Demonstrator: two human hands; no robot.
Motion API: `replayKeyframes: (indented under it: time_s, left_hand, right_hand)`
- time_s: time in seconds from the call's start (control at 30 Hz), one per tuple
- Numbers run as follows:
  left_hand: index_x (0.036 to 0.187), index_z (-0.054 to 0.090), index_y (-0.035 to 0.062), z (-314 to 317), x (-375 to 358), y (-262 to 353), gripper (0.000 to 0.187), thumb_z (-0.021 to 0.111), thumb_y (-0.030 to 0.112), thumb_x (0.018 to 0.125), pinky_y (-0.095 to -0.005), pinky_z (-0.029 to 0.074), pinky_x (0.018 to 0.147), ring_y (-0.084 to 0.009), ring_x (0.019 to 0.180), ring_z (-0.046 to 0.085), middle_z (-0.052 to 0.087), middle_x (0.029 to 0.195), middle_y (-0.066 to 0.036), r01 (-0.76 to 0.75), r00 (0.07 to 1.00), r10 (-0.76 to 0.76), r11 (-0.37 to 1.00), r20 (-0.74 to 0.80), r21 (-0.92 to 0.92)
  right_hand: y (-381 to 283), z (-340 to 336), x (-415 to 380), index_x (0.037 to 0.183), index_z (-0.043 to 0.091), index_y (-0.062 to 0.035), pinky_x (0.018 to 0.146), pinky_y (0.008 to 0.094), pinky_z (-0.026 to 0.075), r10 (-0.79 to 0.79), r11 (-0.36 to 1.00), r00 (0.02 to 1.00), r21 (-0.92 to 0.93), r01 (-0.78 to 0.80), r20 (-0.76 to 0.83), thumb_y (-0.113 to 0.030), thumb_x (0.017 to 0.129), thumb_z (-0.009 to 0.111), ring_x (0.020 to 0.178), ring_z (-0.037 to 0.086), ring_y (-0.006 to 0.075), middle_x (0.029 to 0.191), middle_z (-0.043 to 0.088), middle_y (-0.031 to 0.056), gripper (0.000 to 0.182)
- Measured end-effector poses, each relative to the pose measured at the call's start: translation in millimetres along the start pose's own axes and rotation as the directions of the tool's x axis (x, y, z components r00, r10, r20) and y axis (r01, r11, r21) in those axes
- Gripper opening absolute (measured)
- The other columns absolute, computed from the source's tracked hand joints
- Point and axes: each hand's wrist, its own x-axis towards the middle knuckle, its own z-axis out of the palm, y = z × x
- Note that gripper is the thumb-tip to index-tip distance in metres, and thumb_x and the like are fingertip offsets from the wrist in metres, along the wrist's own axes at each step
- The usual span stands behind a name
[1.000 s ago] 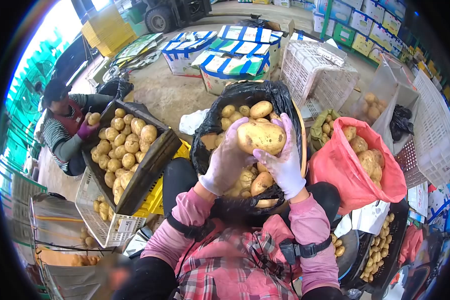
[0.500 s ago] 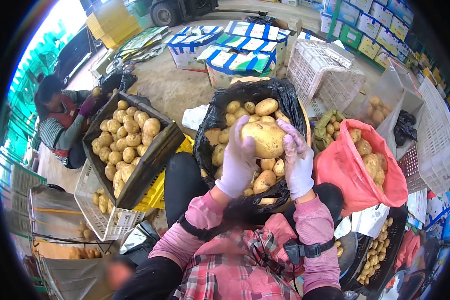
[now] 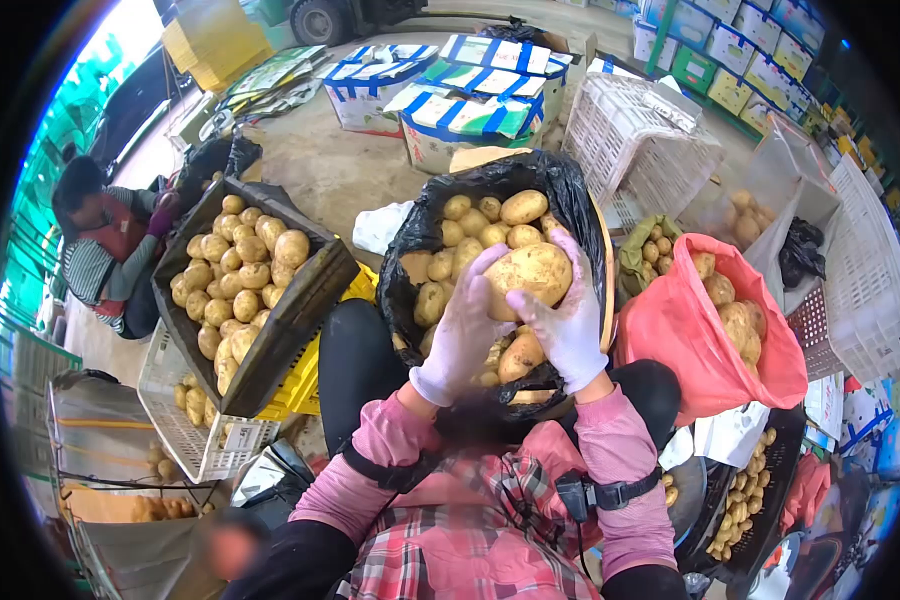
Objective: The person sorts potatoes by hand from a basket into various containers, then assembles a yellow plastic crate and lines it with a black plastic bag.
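Observation:
A large yellow potato (image 3: 530,276) is held between my two gloved hands, over a box lined with a black plastic bag (image 3: 570,200). My left hand (image 3: 460,330) presses against the potato's left side, its fingers close together. On the other side, my right hand (image 3: 566,325) curls round the potato, the thumb across its lower front and the fingers along its right edge. Both thin gloves are whitish and translucent. Several smaller potatoes (image 3: 523,208) lie in the lined box beneath and around my hands.
To the left, a dark wooden crate (image 3: 315,290) of potatoes rests tilted on a yellow crate (image 3: 295,385). A pink sack (image 3: 670,345) of potatoes stands at right, near a white plastic crate (image 3: 630,130). Taped cartons (image 3: 470,120) stand ahead. Another person (image 3: 115,245) crouches at far left.
My right hand has gone from spread fingers beside the potato to curling round it, thumb across the front. The potato has turned and tilted slightly. The view has shifted a little.

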Motion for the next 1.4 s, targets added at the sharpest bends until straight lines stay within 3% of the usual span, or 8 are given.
replayKeyframes:
  time_s: [0.17, 0.23, 0.33, 0.57, 0.77, 0.93, 1.23, 1.4]
  left_hand:
    - [0.140, 0.036, 0.0047, 16, -12, -14, 0.067, 0.072, 0.017, 0.085, -0.0391, 0.047, 0.102, -0.0344, 0.126, 0.050, 0.042, 0.142, -0.017, -0.110, 0.994, 0.107, 0.989, 0.039, 0.097]
    - [0.147, 0.031, 0.0085, 3, -4, 23, 0.071, 0.070, 0.024, 0.090, -0.0365, 0.051, 0.099, -0.0278, 0.125, 0.051, 0.042, 0.143, -0.015, 0.493, 0.827, -0.376, 0.127, 0.418, -0.861]
    - [0.142, 0.039, -0.0007, 13, -13, -1, 0.074, 0.076, 0.020, 0.082, -0.0365, 0.039, 0.108, -0.0271, 0.128, 0.049, 0.051, 0.137, -0.017, 0.150, 0.985, -0.111, 0.932, 0.135, -0.331]
    - [0.147, 0.038, 0.0116, -22, -19, 35, 0.082, 0.079, 0.014, 0.076, -0.0322, 0.049, 0.097, -0.0169, 0.125, 0.052, 0.051, 0.140, -0.010, 0.727, 0.687, -0.450, 0.433, 0.571, -0.534]
    - [0.141, 0.045, 0.0151, -121, -35, -18, 0.068, 0.076, 0.016, 0.080, -0.0271, 0.055, 0.066, -0.0152, 0.095, 0.063, 0.061, 0.118, -0.003, 0.404, 0.753, -0.647, 0.306, 0.123, -0.862]
    - [0.147, 0.035, 0.0026, -228, -48, -138, 0.073, 0.069, 0.017, 0.084, -0.0350, 0.050, 0.094, -0.0315, 0.115, 0.059, 0.054, 0.130, -0.026, 0.590, 0.688, -0.473, 0.807, -0.550, 0.043]
    - [0.127, 0.062, 0.0068, -265, -49, -200, 0.062, 0.059, 0.050, 0.082, -0.0428, 0.048, 0.095, -0.0354, 0.114, 0.062, 0.064, 0.124, -0.020, 0.706, 0.389, -0.888, 0.117, -0.246, 0.698]
    - [0.129, 0.060, 0.0063, -289, -54, -274, 0.065, 0.061, 0.053, 0.085, -0.0357, 0.046, 0.098, -0.0321, 0.118, 0.060, 0.064, 0.125, -0.019, 0.648, 0.284, -0.953, 0.272, 0.106, 0.712]
  right_hand:
    - [4, -15, 2, 0.118, 0.060, 0.0060, 0.099, 0.0313, 0.043, 0.190, 0.981, 0.975, -0.017, -0.193, -0.115, -0.013, 0.100, 0.055, 0.109, 0.060, 0.0195, 0.117, 0.064, 0.0123, 0.027]
    - [16, -26, -1, 0.116, 0.062, 0.0060, 0.099, 0.0321, 0.043, 0.248, 0.965, 0.968, -0.082, -0.249, -0.032, -0.015, 0.100, 0.054, 0.107, 0.061, 0.0211, 0.115, 0.065, 0.0137, 0.027]
    - [18, -11, -1, 0.108, 0.066, 0.0052, 0.096, 0.0330, 0.045, 0.152, 0.972, 0.988, -0.182, -0.151, -0.010, -0.021, 0.101, 0.054, 0.104, 0.062, 0.0221, 0.105, 0.068, 0.0150, 0.030]
    - [52, -28, -8, 0.087, 0.066, 0.0013, 0.061, 0.0227, 0.043, 0.518, 0.850, 0.853, 0.071, -0.522, 0.064, -0.029, 0.099, 0.059, 0.067, 0.055, 0.0075, 0.075, 0.064, 0.0035, 0.033]
    - [26, -14, -8, 0.102, 0.066, -0.0016, 0.055, 0.0203, 0.049, 0.587, 0.809, 0.803, -0.052, -0.585, 0.100, -0.032, 0.099, 0.058, 0.063, 0.062, 0.0097, 0.081, 0.065, 0.0040, 0.032]
    - [21, -21, -6, 0.103, 0.067, -0.0014, 0.056, 0.0190, 0.047, 0.548, 0.836, 0.834, -0.069, -0.544, 0.060, -0.028, 0.100, 0.058, 0.065, 0.060, 0.0066, 0.084, 0.066, 0.0026, 0.029]
    - [12, -15, -4, 0.104, 0.068, -0.0007, 0.062, 0.0192, 0.049, 0.503, 0.864, 0.862, -0.022, -0.503, 0.067, -0.024, 0.099, 0.058, 0.072, 0.062, 0.0073, 0.088, 0.067, 0.0036, 0.025]
    - [5, -18, -1, 0.104, 0.068, 0.0002, 0.063, 0.0186, 0.048, 0.473, 0.881, 0.881, -0.010, -0.472, 0.033, -0.024, 0.099, 0.060, 0.072, 0.062, 0.0069, 0.087, 0.068, 0.0032, 0.026]
